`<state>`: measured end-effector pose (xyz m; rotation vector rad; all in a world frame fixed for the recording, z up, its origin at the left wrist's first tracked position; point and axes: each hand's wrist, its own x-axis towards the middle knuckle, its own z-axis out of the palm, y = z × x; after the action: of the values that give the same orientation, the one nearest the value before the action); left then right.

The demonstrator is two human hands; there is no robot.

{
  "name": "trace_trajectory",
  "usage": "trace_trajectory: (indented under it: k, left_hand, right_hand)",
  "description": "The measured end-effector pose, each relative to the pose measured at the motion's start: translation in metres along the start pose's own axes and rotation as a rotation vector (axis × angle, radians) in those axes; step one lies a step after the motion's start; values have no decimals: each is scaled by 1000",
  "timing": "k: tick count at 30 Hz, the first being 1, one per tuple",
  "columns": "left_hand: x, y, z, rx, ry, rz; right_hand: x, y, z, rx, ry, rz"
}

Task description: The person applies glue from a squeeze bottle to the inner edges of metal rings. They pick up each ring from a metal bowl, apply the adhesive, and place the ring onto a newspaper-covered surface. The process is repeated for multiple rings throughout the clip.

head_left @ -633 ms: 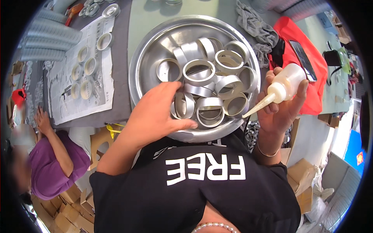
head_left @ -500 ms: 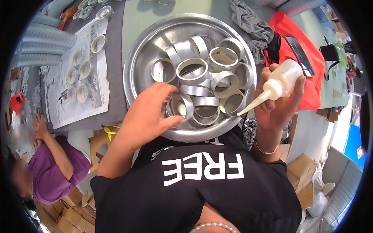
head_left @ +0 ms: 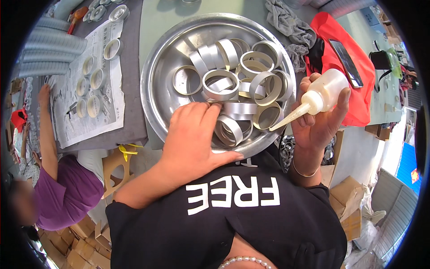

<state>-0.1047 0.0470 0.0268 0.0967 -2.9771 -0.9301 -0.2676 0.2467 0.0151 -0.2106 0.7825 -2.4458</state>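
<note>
A round metal tray (head_left: pixel 157 49) in front of me holds a loose pile of short silver rings (head_left: pixel 221 85). My left hand (head_left: pixel 193 136) reaches over its near left rim. Its fingertips touch the pile, and its thumb stretches apart along the front rim beside a tilted ring (head_left: pixel 229 130). I see nothing gripped in that hand, though its palm side is hidden. My right hand (head_left: pixel 320 117), right of the tray, is wrapped round a translucent squeeze bottle (head_left: pixel 330 89). The bottle's long tapered nozzle (head_left: pixel 291 118) points down and left, its tip close to the right-hand rings.
Several rings stand on a newspaper (head_left: pixel 109 101) at left, beside stacked silver discs or rings (head_left: pixel 51 58). A co-worker in a purple top (head_left: pixel 74 190) is at lower left. A grey cloth (head_left: pixel 286 27), a red bag (head_left: pixel 363 76) and a phone (head_left: pixel 346 62) lie at right.
My left hand has come off a ring and shifted toward me, its thumb now at the front rim. Several rings have shifted or tilted. The bottle has hardly moved. The co-worker's arm reaches farther out.
</note>
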Motion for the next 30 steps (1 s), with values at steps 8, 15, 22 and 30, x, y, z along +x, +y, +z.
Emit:
trace_trajectory:
  k: [8,15,22,30]
  left_hand:
    - [0,2,-2,-359,89,-152]
    - [23,-65,-43,-1036,514,-117]
    - [73,-59,-105,-1148,517,-25]
    - [115,-16,-90,-1251,399,89]
  right_hand:
    - [-7,1,3,-50,34,-96]
    - [12,-13,6,-134,-65,-294]
    - [83,-18,50,174,-300,-110]
    - [101,-35,86,29,-147,-247]
